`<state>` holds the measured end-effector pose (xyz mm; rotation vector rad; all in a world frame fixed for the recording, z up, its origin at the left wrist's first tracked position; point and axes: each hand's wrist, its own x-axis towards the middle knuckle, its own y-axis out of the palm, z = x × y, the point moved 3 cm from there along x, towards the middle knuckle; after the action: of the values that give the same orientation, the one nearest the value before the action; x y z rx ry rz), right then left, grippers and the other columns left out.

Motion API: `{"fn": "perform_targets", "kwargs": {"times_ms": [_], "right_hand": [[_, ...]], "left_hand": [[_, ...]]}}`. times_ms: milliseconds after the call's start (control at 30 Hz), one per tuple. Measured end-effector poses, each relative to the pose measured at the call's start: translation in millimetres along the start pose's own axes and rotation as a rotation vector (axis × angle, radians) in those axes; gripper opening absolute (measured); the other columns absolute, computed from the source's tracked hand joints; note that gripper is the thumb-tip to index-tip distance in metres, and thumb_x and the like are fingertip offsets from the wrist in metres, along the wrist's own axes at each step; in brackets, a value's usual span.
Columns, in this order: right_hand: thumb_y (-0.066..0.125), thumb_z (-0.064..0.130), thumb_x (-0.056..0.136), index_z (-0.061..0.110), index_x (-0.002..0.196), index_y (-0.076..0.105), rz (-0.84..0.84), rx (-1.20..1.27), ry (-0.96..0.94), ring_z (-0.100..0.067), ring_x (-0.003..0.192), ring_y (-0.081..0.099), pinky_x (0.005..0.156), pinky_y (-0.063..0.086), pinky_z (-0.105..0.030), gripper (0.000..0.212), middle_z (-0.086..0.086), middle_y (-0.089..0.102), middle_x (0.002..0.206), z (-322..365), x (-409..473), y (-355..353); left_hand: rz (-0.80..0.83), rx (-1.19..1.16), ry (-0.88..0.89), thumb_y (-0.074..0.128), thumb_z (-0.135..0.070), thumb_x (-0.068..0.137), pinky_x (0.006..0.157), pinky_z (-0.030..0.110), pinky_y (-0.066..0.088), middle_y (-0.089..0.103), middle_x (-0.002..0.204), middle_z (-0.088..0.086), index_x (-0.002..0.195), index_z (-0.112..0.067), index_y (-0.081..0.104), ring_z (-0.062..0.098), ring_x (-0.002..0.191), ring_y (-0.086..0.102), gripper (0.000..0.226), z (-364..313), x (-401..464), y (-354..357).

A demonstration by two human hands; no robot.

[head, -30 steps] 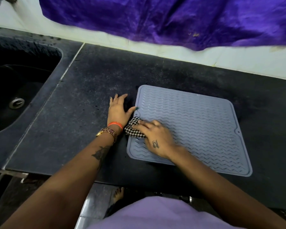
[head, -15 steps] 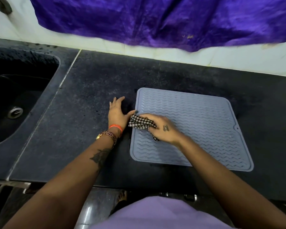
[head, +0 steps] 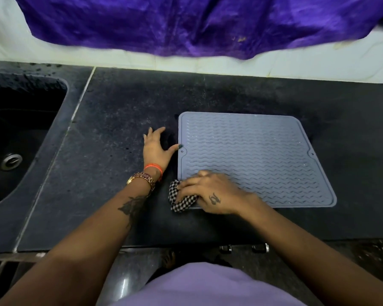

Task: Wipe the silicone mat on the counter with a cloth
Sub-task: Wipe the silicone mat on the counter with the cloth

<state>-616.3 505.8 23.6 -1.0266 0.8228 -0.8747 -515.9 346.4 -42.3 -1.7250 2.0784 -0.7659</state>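
— Silicone mat (head: 252, 155) is what I watch now: where does it lie, and how will it behave?

— It lies flat on the dark counter (head: 119, 120), at about 3 o'clock from the left hand (head: 155, 149). I judge it light, soft and bendy, with a wavy ribbed face, so it may slide or wrinkle if the wiping pulls on it. I think the best place to hold it is an edge or corner, pressed down flat and not lifted.

— And the fingers?

— The left hand rests open on the counter, fingers spread, and only the thumb tip touches the mat's left edge, near the small hole. The right hand (head: 210, 193) is at the mat's 7 o'clock corner. Its fingers curl around the checked cloth (head: 181, 199) and press it down; part of the cloth hangs over the corner onto the counter.

— What else is around?

— A sink (head: 60, 89) at 9 o'clock, well apart, and a purple fabric (head: 164, 25) hangs at 12 o'clock over the wall.

— Risk?

— In my judgement the corner can fold under the cloth.
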Motion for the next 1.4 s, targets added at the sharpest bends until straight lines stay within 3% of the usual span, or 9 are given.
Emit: {"fn": "perform_targets", "kwargs": {"times_ms": [100, 200, 333, 433, 600, 800, 1200, 1300, 1400], "right_hand": [[0.049, 0.004, 0.074, 0.04, 0.114, 0.059, 0.048, 0.061, -0.059, -0.014, 0.116, 0.049, 0.097, 0.039, -0.035, 0.055, 0.019, 0.053, 0.132, -5, -10, 2], [0.052, -0.003, 0.076, 0.037, 0.104, 0.065, 0.1, 0.523, 0.131, -0.011, 0.117, 0.052, 0.1, 0.038, -0.031, 0.051, 0.011, 0.061, 0.124, -34, -20, 0], [0.05, -0.012, 0.074, 0.016, 0.108, 0.064, -0.227, 1.433, 0.577, -0.017, 0.083, 0.064, 0.068, 0.053, -0.029, 0.046, -0.005, 0.069, 0.096, -73, -38, 2], [0.065, 0.007, 0.072, 0.015, 0.107, 0.062, -0.357, 1.734, 0.575, -0.014, 0.077, 0.07, 0.059, 0.055, -0.024, 0.036, -0.001, 0.074, 0.09, -80, -36, 1], [0.081, 0.01, 0.064, 0.019, 0.105, 0.058, -0.412, 1.455, 0.702, -0.018, 0.086, 0.068, 0.061, 0.056, -0.028, 0.048, -0.004, 0.069, 0.102, -74, -4, 2], [0.06, 0.042, 0.083, 0.022, 0.121, 0.046, -0.342, 0.235, 0.612, -0.027, 0.092, 0.064, 0.078, 0.05, -0.034, 0.046, -0.005, 0.068, 0.101, -54, 28, 0], [0.062, 0.037, 0.079, 0.028, 0.122, 0.055, -0.151, -0.032, 0.312, -0.026, 0.097, 0.062, 0.079, 0.045, -0.031, 0.044, -0.005, 0.068, 0.104, -6, 0, -2], [0.074, 0.038, 0.071, 0.035, 0.109, 0.064, 0.042, 0.35, 0.417, -0.016, 0.091, 0.064, 0.081, 0.048, -0.027, 0.04, 0.003, 0.072, 0.097, -30, -5, -12], [0.075, 0.036, 0.07, 0.036, 0.094, 0.067, -0.184, 0.713, 0.617, -0.005, 0.08, 0.063, 0.068, 0.049, -0.022, 0.025, 0.015, 0.069, 0.086, -61, 4, -26]], "left_hand": [[0.006, 0.001, -0.008, 0.074, -0.035, 0.075, 0.116, 0.039, 0.011, 0.031, 0.149, 0.018, 0.135, -0.014, 0.044, 0.031, 0.143, 0.012, 0.071, -2, -1, -1], [-0.002, 0.006, -0.014, 0.074, -0.035, 0.075, 0.116, 0.042, 0.014, 0.028, 0.15, 0.019, 0.135, -0.014, 0.044, 0.033, 0.143, 0.011, 0.071, -3, -3, -1], [0.005, 0.025, -0.054, 0.073, -0.036, 0.076, 0.114, 0.045, 0.018, 0.021, 0.153, 0.019, 0.137, -0.018, 0.042, 0.036, 0.143, 0.009, 0.07, -3, -6, 0], [0.029, 0.047, -0.059, 0.072, -0.036, 0.078, 0.114, 0.044, 0.017, 0.02, 0.153, 0.019, 0.137, -0.019, 0.04, 0.036, 0.143, 0.008, 0.07, -1, -6, 2], [0.088, 0.032, 0.029, 0.073, -0.031, 0.078, 0.116, 0.038, 0.005, 0.034, 0.148, 0.015, 0.136, -0.015, 0.041, 0.03, 0.143, 0.01, 0.068, 0, -8, -1], [0.063, -0.013, 0.054, 0.074, -0.021, 0.077, 0.117, 0.036, 0.005, 0.039, 0.145, 0.013, 0.135, -0.012, 0.042, 0.028, 0.143, 0.014, 0.067, 1, -13, -4], [0.042, -0.032, 0.091, 0.077, -0.027, 0.073, 0.117, 0.033, 0.006, 0.047, 0.14, 0.009, 0.131, -0.011, 0.047, 0.025, 0.142, 0.02, 0.068, 1, -11, -4], [0.049, -0.036, 0.09, 0.077, -0.028, 0.073, 0.117, 0.033, 0.007, 0.046, 0.141, 0.01, 0.131, -0.012, 0.048, 0.025, 0.142, 0.02, 0.067, 1, -12, -3], [0.043, -0.049, 0.083, 0.076, -0.027, 0.075, 0.117, 0.032, 0.007, 0.045, 0.142, 0.01, 0.132, -0.013, 0.047, 0.024, 0.142, 0.02, 0.065, 1, -13, -4]]}}
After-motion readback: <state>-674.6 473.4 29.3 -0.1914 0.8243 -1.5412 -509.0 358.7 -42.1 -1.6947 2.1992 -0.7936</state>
